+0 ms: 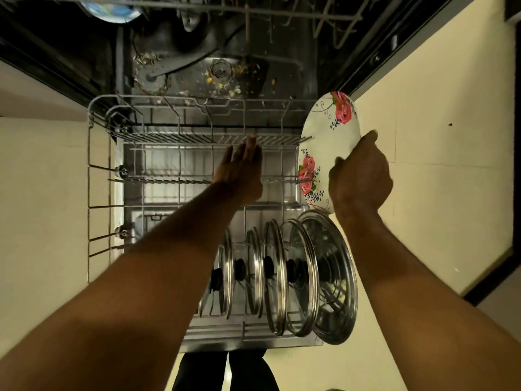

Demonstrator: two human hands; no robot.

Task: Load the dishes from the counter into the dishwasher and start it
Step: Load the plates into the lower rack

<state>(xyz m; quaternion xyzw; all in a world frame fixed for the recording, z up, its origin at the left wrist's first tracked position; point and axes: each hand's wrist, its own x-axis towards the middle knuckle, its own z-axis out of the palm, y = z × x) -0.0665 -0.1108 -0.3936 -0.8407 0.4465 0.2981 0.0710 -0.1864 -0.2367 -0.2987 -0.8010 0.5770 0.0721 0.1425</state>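
1. The right hand (361,179) is wrapped round the near rim of a white plate with pink roses (329,131), fingers curled over the edge with a proper grip on it.
2. The plate stands on edge, tilted, and reaches up and away from that hand along the right side of the pulled-out lower rack (95,176). A couple of rack tines cross in front of it. I can't tell if it's actually resting on the rack.
3. The left hand (242,170) is flat and relaxed, fingers straight and together, holding nothing. It's over the middle of the rack, just left of the plate. Its fingertips are above a row of tines, but whether they touch is anyone's guess.
4. On the near side of both hands, a row of glass lids (276,277) with steel rims and black knobs stands upright in the rack.
5. A steel plate (338,292) leans at the right end of that row, right under the right wrist.
6. Past the left hand's fingertips is the dishwasher tub floor (225,77), with food bits scattered round the filter.
7. Further out is the upper rack (253,7), with a blue-ish dish (112,9) in its left corner.
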